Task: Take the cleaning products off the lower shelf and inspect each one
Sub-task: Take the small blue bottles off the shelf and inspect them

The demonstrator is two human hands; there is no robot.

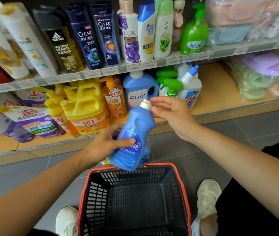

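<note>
Blue plastic detergent bottle (132, 138) off the wooden lower shelf (220, 92), tilted above the black mesh basket with red rim (135, 178), clasped round its belly by left grip (108, 142), right grip (169, 111) at its white cap (145, 104), pinching or merely touching unclear: inspection under way, probably next calling for checking cap and label.

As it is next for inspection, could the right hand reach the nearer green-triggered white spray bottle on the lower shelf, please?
Probably yes, once freed: the right hand pinches the white cap of the blue plastic detergent bottle held by the left hand; the spray bottle stands just behind it, nothing between.
</note>
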